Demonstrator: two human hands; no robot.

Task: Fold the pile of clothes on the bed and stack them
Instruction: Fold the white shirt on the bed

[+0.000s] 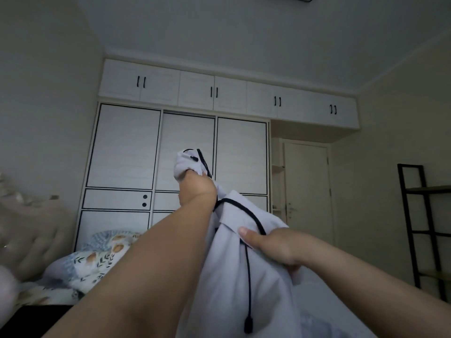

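I see my left hand raised before the wardrobe, fingers hidden in the pale drawstring jacket; my right hand pinches its collar; the hem is cut off.

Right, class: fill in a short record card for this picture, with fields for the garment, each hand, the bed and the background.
garment: pale jacket with a black drawstring and a black zip, held up in the air, unfolded
left hand: left hand raised high, gripping the top edge of the jacket
right hand: right hand lower, gripping the jacket, thumb on the cloth
bed: floral bedding lies at lower left
background: white wardrobe with upper cabinets, closed door, dark shelf frame at right
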